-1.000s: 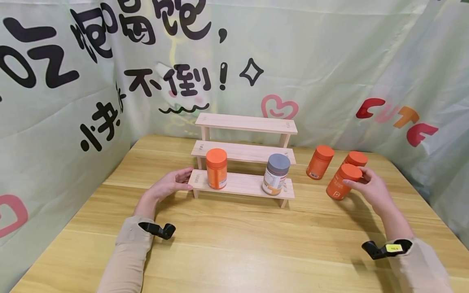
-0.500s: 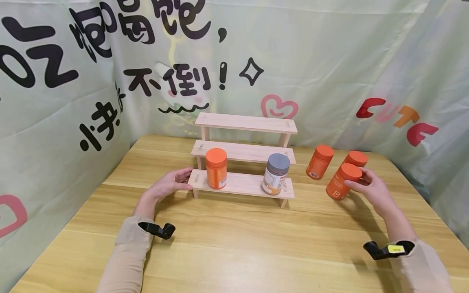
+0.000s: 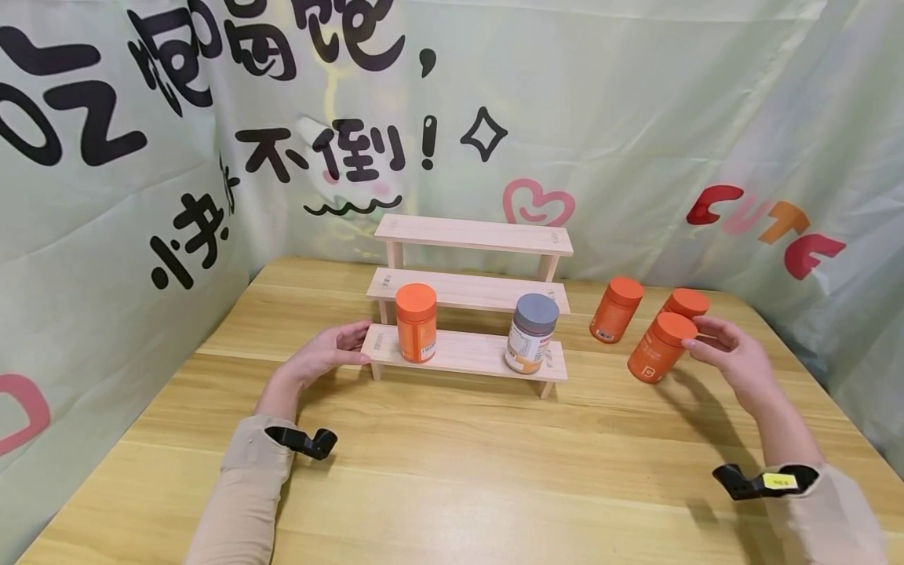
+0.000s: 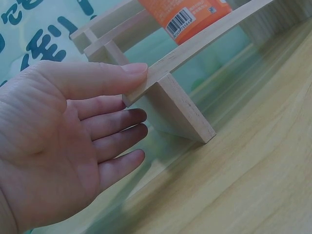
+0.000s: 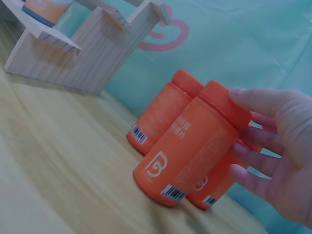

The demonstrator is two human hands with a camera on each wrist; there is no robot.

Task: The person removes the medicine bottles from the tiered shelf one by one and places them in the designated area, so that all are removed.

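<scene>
Though right-wrist only, front bottle's (image 5: 188, 148) barcode (image 5: 173, 192)

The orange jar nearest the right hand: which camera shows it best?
The right wrist view: the orange jar is close up there, its white logo and barcode plain, with the right hand at its lid. The head view shows it smaller, from above; the left wrist view does not show it.

Nearest the right hand (image 3: 738, 357), 3 orange jars (image 3: 655, 355) look like smooth plastic with a matt finish. Touching the left hand (image 3: 325, 353), the rack (image 3: 466, 287) looks like pale, matt wood. Beneath both hands, the surface (image 3: 452, 455) shows smooth wood grain with a soft sheen; behind them hangs creased, matt cloth (image 3: 621, 118).
</scene>
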